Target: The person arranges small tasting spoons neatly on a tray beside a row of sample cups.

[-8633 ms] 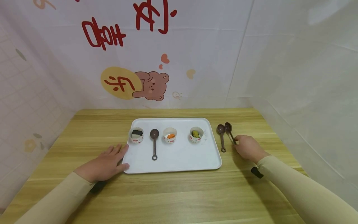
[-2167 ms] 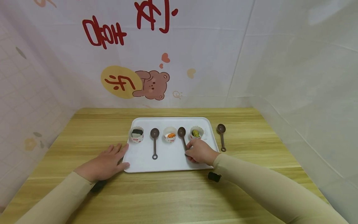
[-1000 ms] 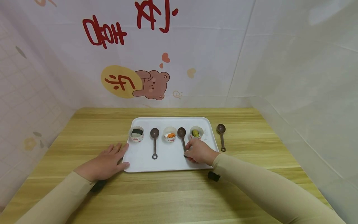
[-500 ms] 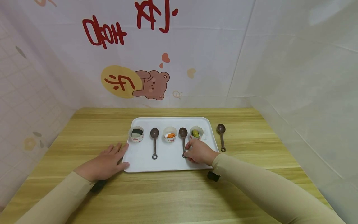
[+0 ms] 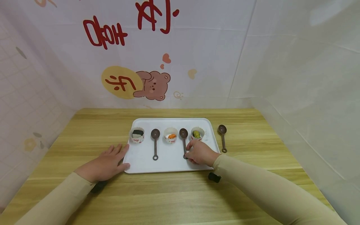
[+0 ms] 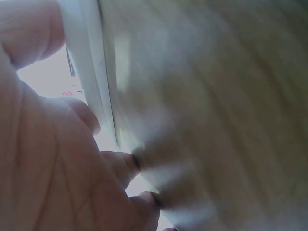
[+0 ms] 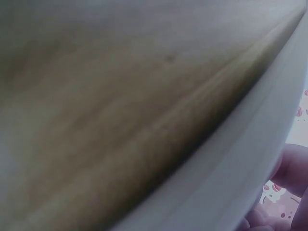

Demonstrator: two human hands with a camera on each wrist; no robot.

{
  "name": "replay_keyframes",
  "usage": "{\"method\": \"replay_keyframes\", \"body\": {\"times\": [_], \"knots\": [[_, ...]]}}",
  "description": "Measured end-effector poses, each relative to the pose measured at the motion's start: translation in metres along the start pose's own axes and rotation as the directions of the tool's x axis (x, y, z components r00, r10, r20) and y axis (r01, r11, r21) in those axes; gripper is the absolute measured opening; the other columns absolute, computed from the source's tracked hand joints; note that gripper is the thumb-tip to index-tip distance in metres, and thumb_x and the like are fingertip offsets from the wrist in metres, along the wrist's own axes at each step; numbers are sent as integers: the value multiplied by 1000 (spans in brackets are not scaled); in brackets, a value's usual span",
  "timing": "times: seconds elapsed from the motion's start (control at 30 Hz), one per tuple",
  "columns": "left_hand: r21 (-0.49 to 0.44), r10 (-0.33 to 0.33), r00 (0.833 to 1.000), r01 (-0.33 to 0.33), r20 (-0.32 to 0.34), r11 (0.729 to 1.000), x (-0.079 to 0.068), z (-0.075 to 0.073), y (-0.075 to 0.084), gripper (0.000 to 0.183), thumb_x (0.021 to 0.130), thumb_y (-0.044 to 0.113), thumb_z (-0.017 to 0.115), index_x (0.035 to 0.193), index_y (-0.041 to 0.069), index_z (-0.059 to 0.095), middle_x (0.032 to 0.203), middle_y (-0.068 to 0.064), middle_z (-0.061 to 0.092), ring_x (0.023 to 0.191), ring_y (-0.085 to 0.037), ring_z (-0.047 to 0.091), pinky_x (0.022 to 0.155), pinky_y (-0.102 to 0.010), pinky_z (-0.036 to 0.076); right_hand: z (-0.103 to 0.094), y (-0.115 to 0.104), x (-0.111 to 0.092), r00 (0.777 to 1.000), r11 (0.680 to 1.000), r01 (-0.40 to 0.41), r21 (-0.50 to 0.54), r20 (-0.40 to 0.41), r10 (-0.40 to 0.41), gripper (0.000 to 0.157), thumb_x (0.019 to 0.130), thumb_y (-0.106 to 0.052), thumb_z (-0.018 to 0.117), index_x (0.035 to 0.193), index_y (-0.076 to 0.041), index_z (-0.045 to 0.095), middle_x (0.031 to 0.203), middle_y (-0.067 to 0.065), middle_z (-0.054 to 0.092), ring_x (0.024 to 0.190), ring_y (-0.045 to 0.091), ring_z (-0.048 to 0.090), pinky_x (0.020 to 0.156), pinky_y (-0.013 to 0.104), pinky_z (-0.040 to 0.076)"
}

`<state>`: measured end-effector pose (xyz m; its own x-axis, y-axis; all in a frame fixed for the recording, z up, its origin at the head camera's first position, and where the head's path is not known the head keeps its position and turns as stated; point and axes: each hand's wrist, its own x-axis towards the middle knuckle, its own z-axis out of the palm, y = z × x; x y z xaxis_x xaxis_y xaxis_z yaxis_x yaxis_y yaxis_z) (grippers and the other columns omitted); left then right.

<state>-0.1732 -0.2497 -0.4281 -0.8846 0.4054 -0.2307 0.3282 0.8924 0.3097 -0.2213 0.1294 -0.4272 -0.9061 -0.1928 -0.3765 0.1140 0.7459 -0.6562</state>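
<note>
In the head view my right hand (image 5: 203,153) pinches the ring end of a dark brown spoon (image 5: 183,134) with a round bowl. That spoon lies on the white tray (image 5: 168,167), between the middle paper cup (image 5: 170,140), with orange food inside, and the right paper cup (image 5: 196,128), with green food. My left hand (image 5: 104,165) rests with straight fingers on the tray's left edge; its palm (image 6: 53,163) fills one side of the left wrist view. A second brown spoon (image 5: 155,143) lies between the left cup (image 5: 137,140) and the middle one.
A third brown spoon (image 5: 223,137) lies on the wooden table (image 5: 168,200), right of the tray. White printed cloth (image 5: 197,47) closes off the back and both sides.
Since the oldest frame, my right hand has carried one spoon from the table at right onto the tray. During the last second its handle has shifted slightly straighter. My left hand has stayed put.
</note>
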Motion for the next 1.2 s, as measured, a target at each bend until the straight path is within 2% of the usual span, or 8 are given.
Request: {"method": "replay_keyframes", "body": {"times": [0.6,1.03,1.2], "knots": [[-8,-7,1000,7,5,1000,-1,-1,2,89,106,57,54,165,-2,25,165,-41,22,150,-69,19,117,-79,25,-1,2,-2,1000,1000,2,9,-8,-2,17,95,-13,78,105,-8,65,64,3,65,55,11,55,52,22,46],[-2,0,1000,0,-3,1000,-2,-1,3,88,106,55,55,165,-3,26,164,-43,24,148,-71,19,116,-80,23,-6,6,-10,999,998,41,37,-7,-41,14,97,-12,74,106,-8,65,65,4,65,57,12,54,55,23,45],[1,5,1000,-5,-8,1000,-1,0,2,88,106,55,55,165,-3,26,164,-43,24,148,-71,18,116,-81,22,-10,10,-13,997,996,83,29,2,-83,19,97,-15,74,112,-7,65,70,4,69,61,12,58,59,25,47]]}}
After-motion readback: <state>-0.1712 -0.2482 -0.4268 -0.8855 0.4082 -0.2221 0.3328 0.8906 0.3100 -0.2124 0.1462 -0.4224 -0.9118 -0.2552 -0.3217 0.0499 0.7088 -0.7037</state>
